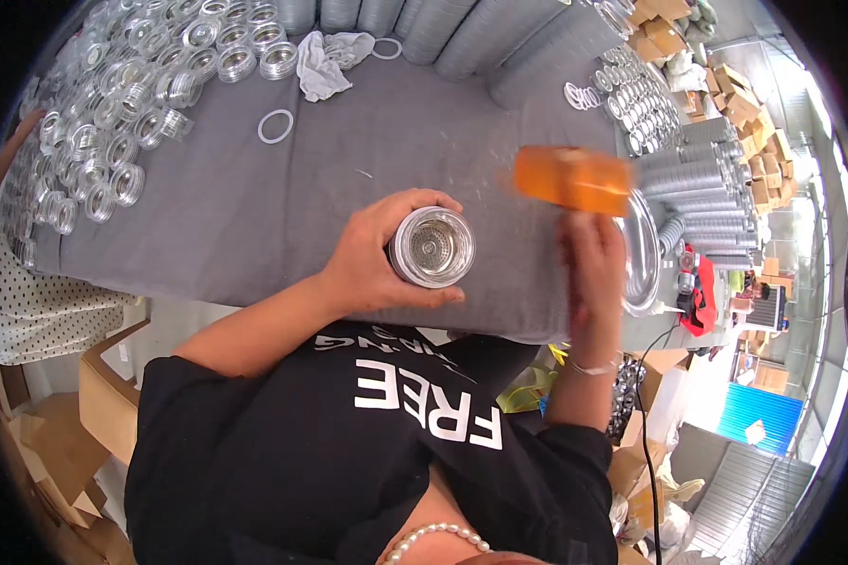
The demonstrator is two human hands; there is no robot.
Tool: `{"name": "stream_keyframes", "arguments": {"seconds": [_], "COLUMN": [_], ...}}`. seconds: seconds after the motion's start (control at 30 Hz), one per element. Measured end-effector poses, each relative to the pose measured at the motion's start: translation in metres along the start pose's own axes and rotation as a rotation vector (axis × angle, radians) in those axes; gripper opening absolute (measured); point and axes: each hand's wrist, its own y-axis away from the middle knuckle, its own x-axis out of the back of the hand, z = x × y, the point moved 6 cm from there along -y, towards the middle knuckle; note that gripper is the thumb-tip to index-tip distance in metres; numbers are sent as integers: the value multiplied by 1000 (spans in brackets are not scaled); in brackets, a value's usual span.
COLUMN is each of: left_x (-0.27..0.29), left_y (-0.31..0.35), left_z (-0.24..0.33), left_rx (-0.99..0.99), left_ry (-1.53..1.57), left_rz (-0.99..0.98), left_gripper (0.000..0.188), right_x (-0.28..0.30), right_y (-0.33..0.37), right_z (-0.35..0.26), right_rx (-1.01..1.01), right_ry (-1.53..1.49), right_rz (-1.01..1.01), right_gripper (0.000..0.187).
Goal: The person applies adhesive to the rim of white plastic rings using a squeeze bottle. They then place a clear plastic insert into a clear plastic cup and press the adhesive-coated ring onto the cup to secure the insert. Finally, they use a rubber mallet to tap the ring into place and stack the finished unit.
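Observation:
My left hand (363, 250) curls round the side of a transparent, round jar (432, 247) standing on the grey cloth, thumb and fingers on opposite sides. Looking down into the jar, I see a shiny interior with a ring of small dots at the bottom. Off to its right, my right hand (594, 268) is raised and blurred, closed on a mallet with an orange block head (575, 179). The mallet's handle is mostly hidden by the fingers. The head is apart from the jar, up and to the right of it.
A grey cloth (217, 207) covers the table. Many transparent round jars (122, 94) crowd the far left; a white ring (275, 126) and crumpled rag (328, 61) lie nearby. Stacked grey discs (462, 38) line the back. A round metal tray (643, 254) sits right. Someone in dotted clothing (47, 315) is left.

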Motion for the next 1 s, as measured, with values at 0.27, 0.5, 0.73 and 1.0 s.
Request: {"name": "stream_keyframes", "arguments": {"seconds": [0.27, 0.5, 0.73, 1.0], "left_x": [4, 0, -3, -3], "left_y": [0, -7, -3, -4], "left_z": [5, 1, -3, -4], "left_rx": [-76, -217, -82, -66], "left_ry": [-214, -159, -100, 7], "left_rz": [41, 72, 40, 89], "left_gripper": [70, 69, 74, 70], "right_x": [-64, -56, 23, 29], "right_y": [17, 59, 49, 56], "right_z": [-128, -120, -74, -33], "right_rx": [559, 515, 41, 519], "right_ry": [602, 608, -249, 513], "right_rz": [-464, -691, -273, -37], "right_gripper": [37, 27, 43, 31]}}
